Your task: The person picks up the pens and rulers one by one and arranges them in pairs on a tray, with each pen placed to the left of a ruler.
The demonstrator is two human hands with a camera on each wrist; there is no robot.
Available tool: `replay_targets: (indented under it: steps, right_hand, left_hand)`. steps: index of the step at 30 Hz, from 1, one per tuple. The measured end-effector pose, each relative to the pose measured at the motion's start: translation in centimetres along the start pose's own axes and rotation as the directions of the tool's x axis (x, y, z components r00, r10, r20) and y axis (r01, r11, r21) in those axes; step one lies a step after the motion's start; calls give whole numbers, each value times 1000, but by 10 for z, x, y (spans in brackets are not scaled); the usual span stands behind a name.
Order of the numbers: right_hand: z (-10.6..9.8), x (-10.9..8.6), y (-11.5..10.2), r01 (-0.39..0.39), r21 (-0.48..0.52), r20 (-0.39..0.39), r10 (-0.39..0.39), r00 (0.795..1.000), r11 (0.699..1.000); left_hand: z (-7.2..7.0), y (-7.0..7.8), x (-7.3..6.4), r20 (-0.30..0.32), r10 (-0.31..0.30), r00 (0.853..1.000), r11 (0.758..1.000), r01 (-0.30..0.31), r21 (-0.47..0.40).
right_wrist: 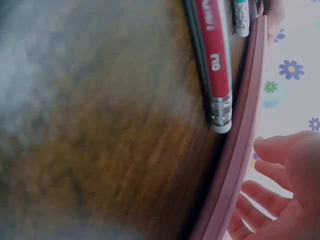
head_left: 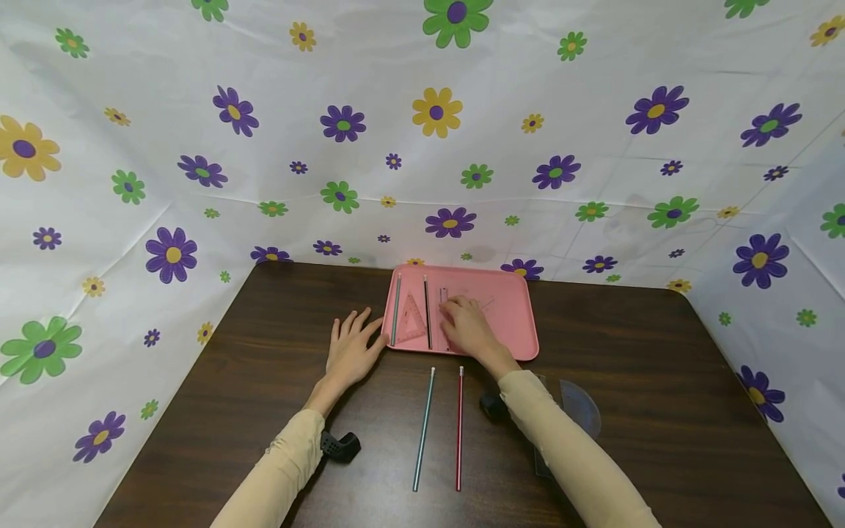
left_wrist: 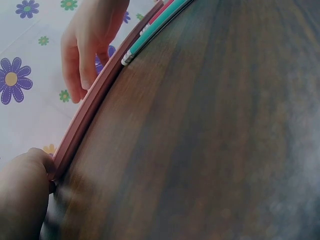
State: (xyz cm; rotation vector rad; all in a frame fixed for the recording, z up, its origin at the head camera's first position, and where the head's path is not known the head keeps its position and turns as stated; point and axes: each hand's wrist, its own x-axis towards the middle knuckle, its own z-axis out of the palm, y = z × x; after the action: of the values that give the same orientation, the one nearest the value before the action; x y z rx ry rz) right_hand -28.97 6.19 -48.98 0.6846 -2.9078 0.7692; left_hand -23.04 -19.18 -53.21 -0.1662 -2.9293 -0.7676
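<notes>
A pink tray (head_left: 518,315) lies toward the far side of the table. My left hand (head_left: 353,350) rests at its left front corner, fingers spread, with the thumb at the rim. Over the tray, my right hand (head_left: 470,326) has its bent fingers at a clear ruler (head_left: 444,295), partly hidden beneath them; in the right wrist view these fingers are loosely apart. Left of the ruler, the tray holds a black pencil (head_left: 428,312), a clear set square (head_left: 412,320) and a green pencil (head_left: 395,312). Whether the right fingertips touch the ruler is hard to see.
In front of the tray, a teal pencil (head_left: 425,429) and a red pencil (head_left: 459,429) lie on the dark wooden table (head_left: 634,352). A clear protractor (head_left: 581,409) is partly under the right forearm. A flowered cloth (head_left: 370,161) hangs behind the table.
</notes>
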Motion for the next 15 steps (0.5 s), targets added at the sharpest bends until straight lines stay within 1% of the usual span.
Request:
replay_targets:
  steps: [6, 15]
  right_hand:
    - [-1, -6, -3, 13, 9, -19, -13, 1000, 1000]
    - [-2, -15, -7, -9, 0, -52, 9, 999, 1000]
  left_hand:
    - [1, -1, 0, 4, 0, 1000, 1000, 0, -1]
    - [1, -1, 1, 10, -5, 1000, 1000, 5, 2]
